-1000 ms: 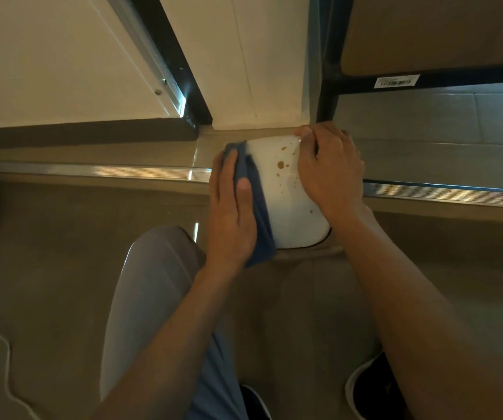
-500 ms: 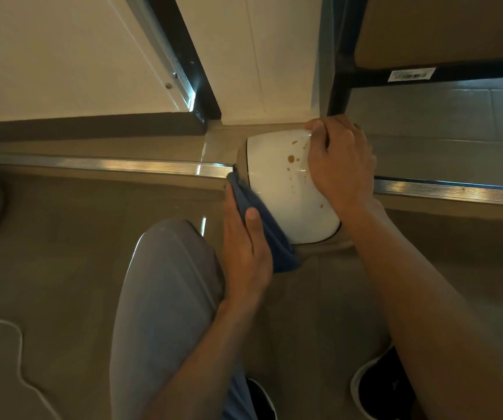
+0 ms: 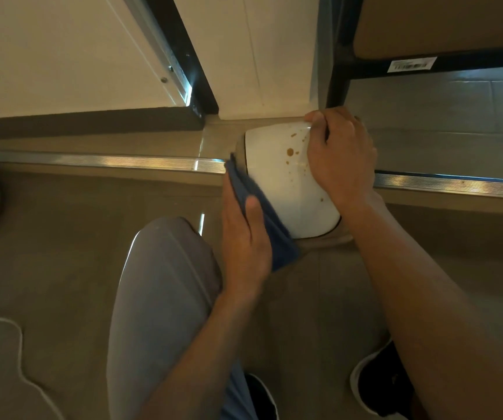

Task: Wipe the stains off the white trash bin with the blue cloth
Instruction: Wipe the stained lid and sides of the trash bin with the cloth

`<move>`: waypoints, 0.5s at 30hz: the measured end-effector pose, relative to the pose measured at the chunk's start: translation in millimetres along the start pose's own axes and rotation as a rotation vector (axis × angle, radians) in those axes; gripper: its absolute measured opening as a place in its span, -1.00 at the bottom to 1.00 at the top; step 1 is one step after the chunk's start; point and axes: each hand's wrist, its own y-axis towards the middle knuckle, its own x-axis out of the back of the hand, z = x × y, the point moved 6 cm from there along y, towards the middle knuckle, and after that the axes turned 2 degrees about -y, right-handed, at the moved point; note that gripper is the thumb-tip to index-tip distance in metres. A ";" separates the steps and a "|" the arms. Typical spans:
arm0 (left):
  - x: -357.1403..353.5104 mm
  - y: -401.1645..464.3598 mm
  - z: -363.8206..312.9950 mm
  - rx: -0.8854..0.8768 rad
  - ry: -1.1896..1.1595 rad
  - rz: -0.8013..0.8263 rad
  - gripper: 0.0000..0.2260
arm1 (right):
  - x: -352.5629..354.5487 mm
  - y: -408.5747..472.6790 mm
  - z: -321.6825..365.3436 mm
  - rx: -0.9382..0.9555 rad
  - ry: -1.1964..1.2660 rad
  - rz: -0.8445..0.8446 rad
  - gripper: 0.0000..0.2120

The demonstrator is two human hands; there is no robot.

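Note:
A small white trash bin (image 3: 274, 174) stands on the floor by a metal threshold strip, seen from above, with brown stains (image 3: 290, 152) spattered over its lid. My left hand (image 3: 244, 234) presses a folded blue cloth (image 3: 262, 219) against the bin's left side, thumb lying on the cloth. My right hand (image 3: 339, 156) grips the bin's far right rim, its fingers curled over the edge, and covers part of the lid.
A ribbed metal threshold strip (image 3: 99, 160) runs across the floor. Behind the bin are a white wall panel (image 3: 274, 56) and a dark furniture leg (image 3: 336, 83). My grey-trousered knee (image 3: 159, 286) is at the lower left, a dark shoe (image 3: 380, 386) at the lower right.
My left hand slid the blue cloth from the lid's upper left down along the bin's left side. My right hand kept its hold on the far rim.

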 end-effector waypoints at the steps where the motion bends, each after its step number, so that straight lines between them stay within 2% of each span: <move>1: -1.6 -8.9 4.5 -0.008 0.002 -0.001 -0.50 | 0.4 0.8 -0.3 0.007 0.000 0.007 -0.67; 4: -0.9 1.8 0.4 0.007 -0.010 0.003 -0.55 | 2.9 2.1 -1.7 0.026 0.021 0.000 -0.68; 11: 3.0 102.7 -37.7 0.044 0.048 0.113 -0.61 | -0.8 2.5 -2.6 -0.007 0.004 0.003 -0.68; 15: -0.3 59.3 -28.9 -0.071 0.064 0.039 -0.57 | 0.7 0.6 -1.4 -0.010 0.013 -0.005 -0.68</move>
